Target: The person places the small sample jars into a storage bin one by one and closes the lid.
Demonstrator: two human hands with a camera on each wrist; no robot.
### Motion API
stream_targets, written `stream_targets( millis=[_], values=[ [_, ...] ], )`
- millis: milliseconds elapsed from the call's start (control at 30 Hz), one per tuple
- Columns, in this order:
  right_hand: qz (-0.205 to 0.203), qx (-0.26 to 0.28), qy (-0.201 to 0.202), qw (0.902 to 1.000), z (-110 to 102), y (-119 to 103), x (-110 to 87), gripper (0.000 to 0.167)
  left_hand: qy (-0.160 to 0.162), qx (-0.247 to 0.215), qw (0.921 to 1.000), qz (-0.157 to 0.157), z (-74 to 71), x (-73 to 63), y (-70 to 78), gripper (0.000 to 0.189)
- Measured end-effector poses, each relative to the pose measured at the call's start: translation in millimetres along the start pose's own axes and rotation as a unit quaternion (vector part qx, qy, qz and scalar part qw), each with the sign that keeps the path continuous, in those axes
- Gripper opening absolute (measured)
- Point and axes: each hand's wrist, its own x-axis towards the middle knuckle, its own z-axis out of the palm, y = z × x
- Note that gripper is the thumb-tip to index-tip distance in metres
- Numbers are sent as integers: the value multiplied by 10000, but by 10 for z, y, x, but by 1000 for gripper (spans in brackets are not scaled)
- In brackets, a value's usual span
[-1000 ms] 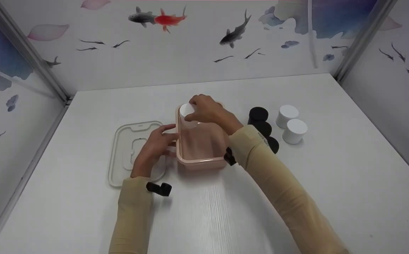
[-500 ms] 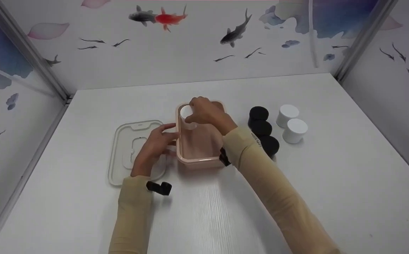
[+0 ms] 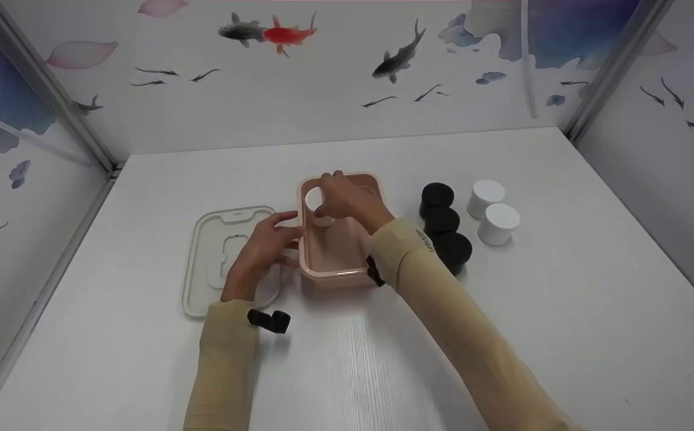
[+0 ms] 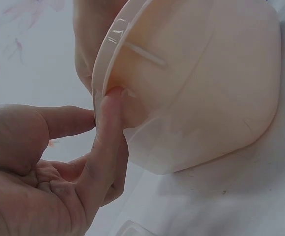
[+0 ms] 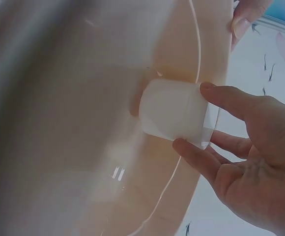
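A pink rectangular food container (image 3: 341, 275) stands uncovered in the middle of the table. My right hand (image 3: 352, 200) reaches over its far end. Between thumb and fingers it holds a small white jar (image 5: 169, 110), lowered inside the container near the far left corner. My left hand (image 3: 263, 242) is at the container's left side. In the left wrist view its thumb and a finger (image 4: 108, 113) pinch the container's rim from outside. Under the left hand lies a pale, translucent lid (image 3: 200, 269), partly hidden by the hand and wrist.
To the right of the container, several black-topped jars (image 3: 451, 245) stand in a row, partly behind the right sleeve. Two white jars (image 3: 498, 224) stand beside them. A panel wall (image 3: 323, 114) printed with fish closes the table's back edge.
My right hand has moved slightly down and toward me with the white jar, which sits lower in the container. The left hand stays at the rim.
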Motion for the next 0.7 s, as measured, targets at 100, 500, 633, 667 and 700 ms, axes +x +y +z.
stream_targets(
  millis=[100,500,633,667,700],
  values=[
    [-62,-129,-66,9999,-6,-33,2,70,-30,-30,10000,37,-20,-5,-8,55],
    [-158,-681,8,9976,-118,-80,-31,56,-21,-86,10000,44,-33,3,-11,55],
    [-76,-832,-206,9963,-112,-42,-9,55,-55,-115,9999,56,-14,3,-6,55],
    [-27,-839,-240,9962,-114,-33,-11,56,-61,-119,9999,65,-11,2,-5,55],
    [-18,-829,-277,9962,-115,-29,-12,57,-72,-125,9999,65,-8,3,-2,55]
  ],
)
